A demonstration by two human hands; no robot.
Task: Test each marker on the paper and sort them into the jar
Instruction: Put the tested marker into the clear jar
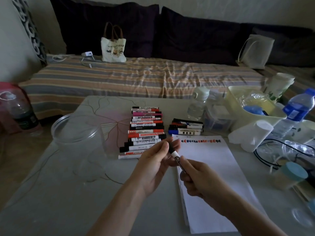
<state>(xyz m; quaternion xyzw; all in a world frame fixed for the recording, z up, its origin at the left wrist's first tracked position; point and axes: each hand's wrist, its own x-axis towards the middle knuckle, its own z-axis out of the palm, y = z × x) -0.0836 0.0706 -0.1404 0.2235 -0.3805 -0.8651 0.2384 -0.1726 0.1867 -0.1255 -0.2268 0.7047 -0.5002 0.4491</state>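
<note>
Both forearms enter from the lower edge of the view and converge above the centre of the pale grey table [51, 193]. The right hand [199, 178] is held with its knuckles toward the camera; its fingers are curled around the lower barrel of a white whiteboard marker with black printed graphics and a black cap [176, 158]. The marker is tilted, with the cap end pointing up and to the left, away from the person. The left hand [156, 164] is raised palm-inward, with fingers loosely bent; its fingertips close around the black cap end of the same marker. Whether the cap is seated or partly withdrawn cannot be determined, as the fingers cover the joint.

The held marker is above the table, over the near left corner of the white paper sheet stack [213, 176]. The top edge of the paper carries a row of small red, blue and black test marks [201, 141].

Just left of the paper lies a long row of whiteboard markers with red, black and pink caps [146, 132], arranged side by side with barrels running left to right. A second, smaller group of black, red and blue markers [186, 127] lies just beyond the top edge of the paper.

The clear, wide-mouthed plastic jar [76, 133] stands upright on the table, left of the long marker row and apart from it. No marker is discernible inside it.
</note>
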